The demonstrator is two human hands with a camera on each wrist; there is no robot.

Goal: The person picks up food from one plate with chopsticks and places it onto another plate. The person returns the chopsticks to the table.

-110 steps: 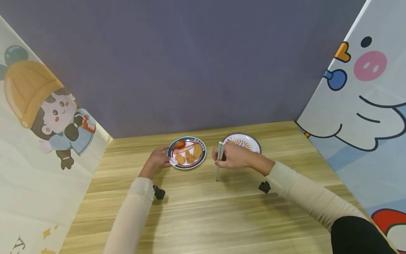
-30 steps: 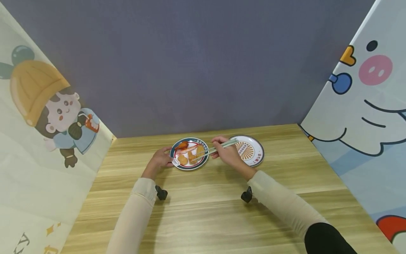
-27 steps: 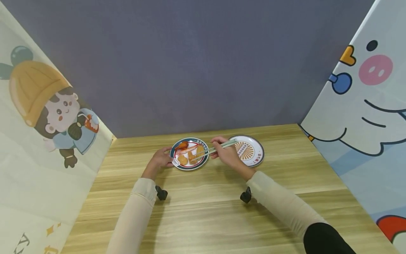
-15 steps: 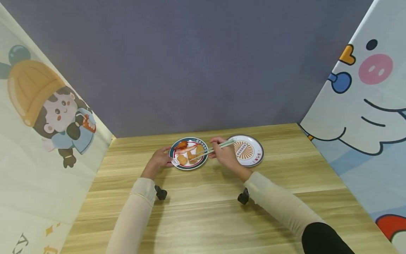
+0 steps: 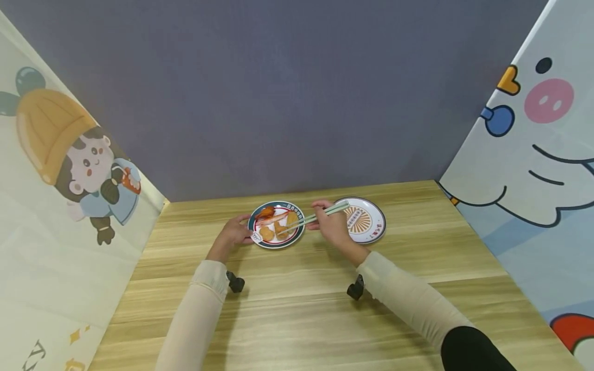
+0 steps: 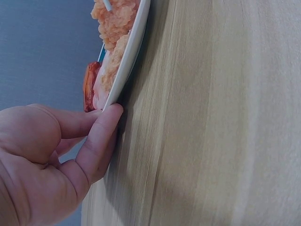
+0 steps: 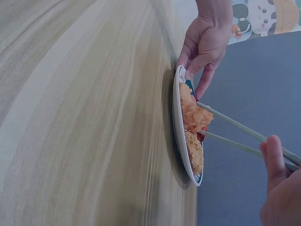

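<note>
My left hand [image 5: 234, 233] pinches the left edge of a dark-rimmed plate [image 5: 274, 246]; the left wrist view shows thumb and fingers at its rim [image 6: 136, 40]. On this plate lie several fried chicken pieces [image 5: 280, 231], a red-orange piece [image 5: 265, 212] and a pinkish strip [image 5: 276, 218]. My right hand [image 5: 332, 225] holds a pair of pale green chopsticks [image 5: 340, 206], pointing left. Their tips are spread apart at the middle chicken piece, one on each side of it in the right wrist view, where the chicken [image 7: 195, 117] sits on the plate.
A white plate [image 5: 378, 235] with a sunburst print stands right of the food plate, partly behind my right hand. The wooden table [image 5: 287, 319] ends at a grey back panel [image 5: 297, 103]. Cartoon-printed panels [image 5: 515, 170] stand on both sides.
Earlier, the right hand held the chopsticks upright between the plates; they have since swung left and down to the chicken. Over the last second both hands stay nearly still. The left hand keeps the plate.
</note>
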